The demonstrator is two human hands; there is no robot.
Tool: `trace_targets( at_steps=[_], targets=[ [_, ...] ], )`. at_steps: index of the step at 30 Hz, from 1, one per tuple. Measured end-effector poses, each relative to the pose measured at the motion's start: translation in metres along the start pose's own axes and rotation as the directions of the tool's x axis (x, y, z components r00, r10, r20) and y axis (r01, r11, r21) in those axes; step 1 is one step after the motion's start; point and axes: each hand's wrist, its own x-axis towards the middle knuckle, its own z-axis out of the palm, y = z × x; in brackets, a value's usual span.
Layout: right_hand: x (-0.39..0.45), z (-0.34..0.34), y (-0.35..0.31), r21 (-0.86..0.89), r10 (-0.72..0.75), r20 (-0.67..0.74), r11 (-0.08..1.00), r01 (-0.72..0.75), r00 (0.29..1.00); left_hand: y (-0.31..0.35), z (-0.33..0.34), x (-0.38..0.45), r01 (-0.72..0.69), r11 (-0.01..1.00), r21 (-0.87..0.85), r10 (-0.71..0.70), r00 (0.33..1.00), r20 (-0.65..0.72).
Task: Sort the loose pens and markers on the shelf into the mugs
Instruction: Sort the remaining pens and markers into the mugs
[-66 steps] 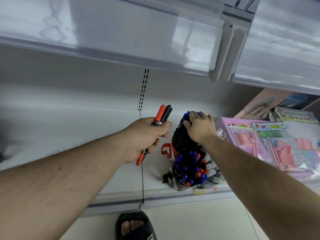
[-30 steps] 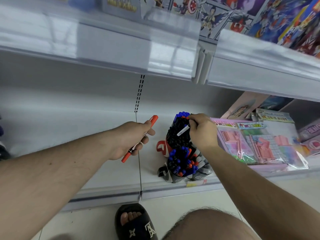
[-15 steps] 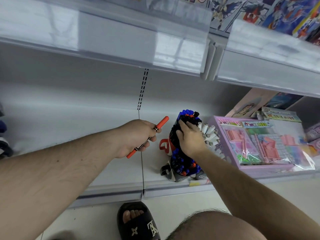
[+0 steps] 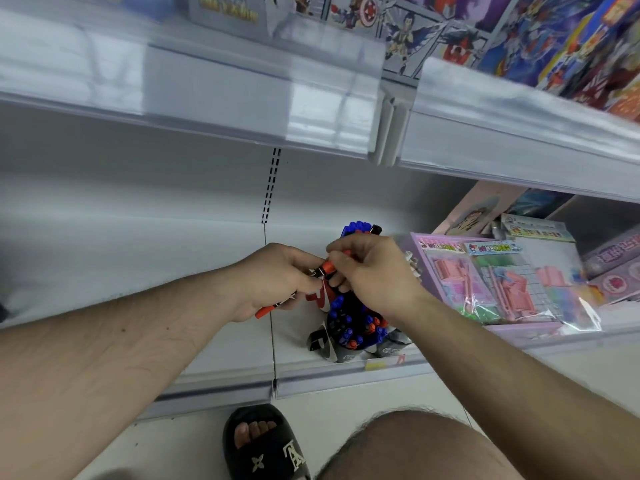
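From the head camera, both hands meet over the white shelf [image 4: 138, 271]. The left hand [image 4: 277, 278] has its fingers curled round a red pen [image 4: 323, 269]. The pen slants, with one red end poking out low by the wrist and the other end up by the right hand [image 4: 374, 271]. The right hand's fingers pinch that upper end of the pen, so both hands hold it at once.

Just under the hands stand the mugs [image 4: 341, 348], close to the shelf's front edge. They are packed with pens with blue, red and black caps [image 4: 353, 327]. More blue caps [image 4: 356, 226] peek out behind the right hand.

To the right, touching the shelf, lies a pink stationery pack [image 4: 485, 278]. On the floor below sits a foot in a black slipper [image 4: 266, 445].
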Motion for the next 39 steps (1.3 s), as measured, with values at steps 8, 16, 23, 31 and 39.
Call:
trace_targets(
  at_steps=[8,16,23,31,39],
  targets=[
    [-0.027,-0.054,0.036,-0.401,-0.304,-0.314,0.901,0.165,0.9,-0.002,-0.003,-0.008,0.033,0.982,0.184,-0.021,0.998,-0.066],
    [-0.025,-0.046,0.101,-0.711,-0.482,-0.112,0.649,0.269,0.869,-0.002,0.007,-0.014,0.059,0.97,0.237,-0.056,0.998,-0.022],
    [-0.009,-0.009,0.131,-0.739,-0.425,-0.053,0.626,0.251,0.904,-0.001,0.008,-0.017,0.058,0.967,0.249,-0.05,0.998,-0.036],
    [-0.018,0.019,0.153,-0.839,0.013,0.193,0.52,0.158,0.981,-0.007,0.008,-0.01,0.067,0.963,0.26,-0.058,0.997,-0.042],
    [0.003,0.025,0.079,-0.788,-0.096,0.27,0.55,0.277,0.958,-0.008,-0.015,-0.039,0.104,0.962,0.252,-0.082,0.992,-0.095]
  ],
)
